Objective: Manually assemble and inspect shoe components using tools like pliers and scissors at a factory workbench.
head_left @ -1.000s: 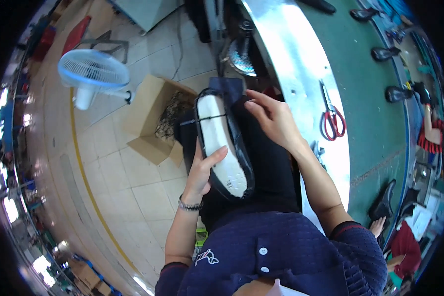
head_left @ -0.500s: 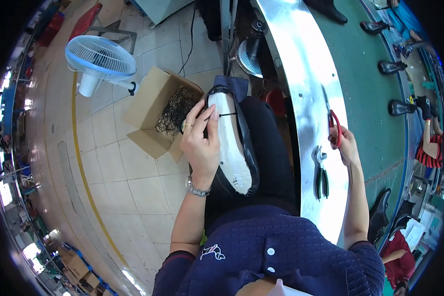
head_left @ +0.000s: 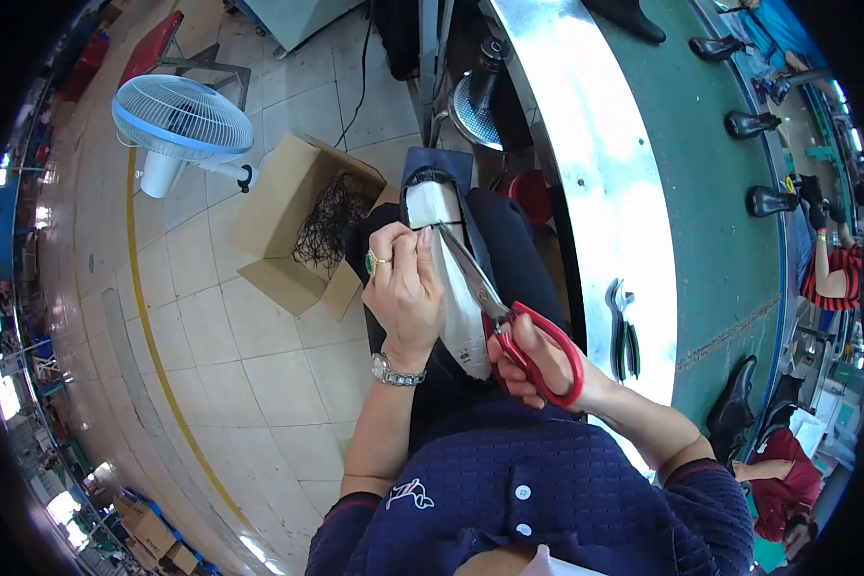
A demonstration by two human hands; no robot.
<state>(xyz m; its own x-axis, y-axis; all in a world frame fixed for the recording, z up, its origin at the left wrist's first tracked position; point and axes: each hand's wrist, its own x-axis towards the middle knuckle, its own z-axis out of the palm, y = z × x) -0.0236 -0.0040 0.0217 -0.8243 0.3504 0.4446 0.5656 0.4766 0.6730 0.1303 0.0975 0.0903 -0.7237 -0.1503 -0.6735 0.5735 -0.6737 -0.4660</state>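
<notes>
White on top, black round the sides: the shoe [head_left: 461, 331] lies sole-up on the dark trousers [head_left: 526, 271], and in come the scissors [head_left: 494, 305]! Half a second ago the right hand [head_left: 547, 363] has them over at the metal bench [head_left: 600, 144]; now their tips sit at the dark cord [head_left: 454, 224] crossing the shoe, so the work, as I read it, turns to that single strand. Right hand is wrapped firmly round the red handles. Left hand [head_left: 408, 298] is bunched beside the blade tips, fingertips near the cord; whether it pinches the strand, I can't tell. The two hands are close but apart, the scissors bridging the shoe.

Now the count, moving outward: one shoe being worked, one cord over it, one pair of scissors. One dark blue pad [head_left: 456, 161] at the far end. One cardboard box [head_left: 278, 206], one dark tangle [head_left: 331, 221] inside. One plier-like tool [head_left: 627, 336] on the bench, one red stool-like thing [head_left: 531, 197] beside it, one fan [head_left: 182, 110] out left. Five other dark shoes [head_left: 770, 200] that I can make out along the green surface [head_left: 710, 250], and at least two co-workers [head_left: 843, 274] at the right edge
</notes>
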